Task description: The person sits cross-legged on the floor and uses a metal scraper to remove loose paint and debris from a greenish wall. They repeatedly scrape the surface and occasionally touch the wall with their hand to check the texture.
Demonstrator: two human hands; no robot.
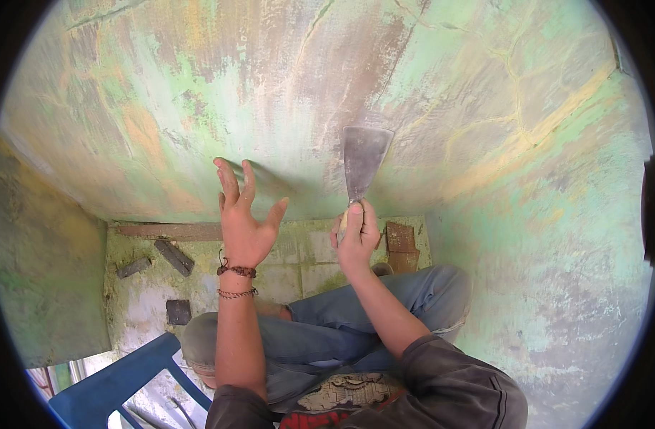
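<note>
In my right hand [358, 236] is a wide-bladed putty knife [365, 158], gripped by its light handle with my thumb laid along it. Its grey metal blade points up the wall, and whether its edge touches the surface I cannot tell. To the left, my left hand [247, 228] is raised with fingers spread and nothing in it. Its fingertips are at or close to the wall [284, 123] and cast shadows there. Patchy green, white, brown and orange colour covers that wall, with cracks running through it. Two braided bracelets [237, 271] circle my left wrist.
My crossed legs in jeans [327, 332] fill the space below. A blue plastic chair [118, 370] stands at the lower left. Dark fragments [174, 257] and reddish-brown pieces [402, 246] lie on the stained floor [273, 281]. Side walls [541, 279] close in left and right.
</note>
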